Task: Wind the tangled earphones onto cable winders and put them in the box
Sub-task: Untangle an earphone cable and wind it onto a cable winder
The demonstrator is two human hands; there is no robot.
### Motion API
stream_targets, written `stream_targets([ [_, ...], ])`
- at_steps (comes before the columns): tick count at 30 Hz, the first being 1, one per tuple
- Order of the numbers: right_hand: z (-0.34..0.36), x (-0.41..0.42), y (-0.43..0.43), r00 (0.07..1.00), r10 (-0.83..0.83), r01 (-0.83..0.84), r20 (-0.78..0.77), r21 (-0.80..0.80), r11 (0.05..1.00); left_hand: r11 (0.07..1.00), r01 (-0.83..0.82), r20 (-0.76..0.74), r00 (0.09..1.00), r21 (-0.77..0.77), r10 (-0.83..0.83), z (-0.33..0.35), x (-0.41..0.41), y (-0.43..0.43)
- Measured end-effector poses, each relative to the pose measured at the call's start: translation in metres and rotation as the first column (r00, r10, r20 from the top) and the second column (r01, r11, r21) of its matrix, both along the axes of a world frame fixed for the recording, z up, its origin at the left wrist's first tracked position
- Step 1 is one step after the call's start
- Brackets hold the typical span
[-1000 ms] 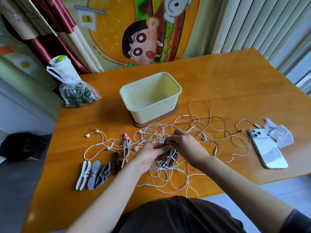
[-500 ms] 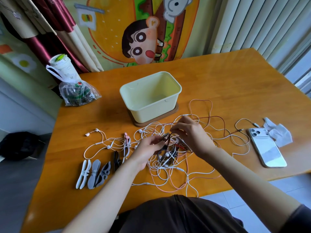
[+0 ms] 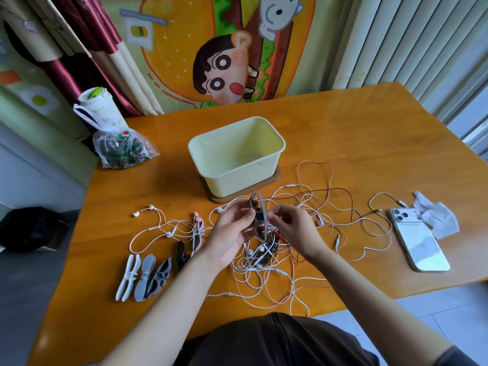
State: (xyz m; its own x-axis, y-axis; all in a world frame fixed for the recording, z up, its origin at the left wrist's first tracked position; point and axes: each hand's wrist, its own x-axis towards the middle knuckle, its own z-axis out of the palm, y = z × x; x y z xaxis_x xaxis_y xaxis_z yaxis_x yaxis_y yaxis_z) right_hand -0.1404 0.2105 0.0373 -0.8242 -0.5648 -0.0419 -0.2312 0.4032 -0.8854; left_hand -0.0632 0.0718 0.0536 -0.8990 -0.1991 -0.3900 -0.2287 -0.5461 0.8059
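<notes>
Grey plastic, the winder [image 3: 264,220] stood upright in the curled fingers of the left hand [image 3: 229,233], while the right hand [image 3: 293,228] pinched its edge from three o'clock; whether a cord sat in that pinch could not be told. The earphones [image 3: 261,249] lay tangled on the table [image 3: 343,133] at six o'clock of the hands, the box [image 3: 237,180] at twelve o'clock with none inside, so winding seemed barely begun. Next, one cord's end probably needed freeing and seating in the winder's slot.
</notes>
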Motion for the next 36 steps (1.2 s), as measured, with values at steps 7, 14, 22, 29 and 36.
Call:
stream_targets([
  [7,-0.011,0.028,-0.006,0.998,0.002,-0.001,0.067,-0.019,1.0,0.982,-0.184,0.069,0.981,0.031,0.182,-0.002,-0.006,-0.003],
  [14,-0.002,0.032,-0.006,0.984,0.073,-0.06,-0.16,0.08,0.995,0.932,-0.289,0.141,0.936,-0.219,0.323,-0.008,-0.008,-0.002],
  [22,0.01,0.03,-0.008,0.954,0.16,-0.13,-0.254,0.131,0.983,0.691,-0.141,0.038,0.971,-0.709,0.237,-0.02,-0.003,0.0],
  [29,0.018,0.0,0.003,0.944,0.068,-0.014,-0.323,0.168,0.986,0.647,0.082,0.097,0.995,-0.758,-0.013,-0.017,-0.004,-0.003],
  [36,0.019,-0.014,0.012,0.94,0.043,0.015,-0.338,0.165,0.986,0.762,0.259,0.131,0.965,-0.594,-0.226,-0.011,0.001,-0.006],
])
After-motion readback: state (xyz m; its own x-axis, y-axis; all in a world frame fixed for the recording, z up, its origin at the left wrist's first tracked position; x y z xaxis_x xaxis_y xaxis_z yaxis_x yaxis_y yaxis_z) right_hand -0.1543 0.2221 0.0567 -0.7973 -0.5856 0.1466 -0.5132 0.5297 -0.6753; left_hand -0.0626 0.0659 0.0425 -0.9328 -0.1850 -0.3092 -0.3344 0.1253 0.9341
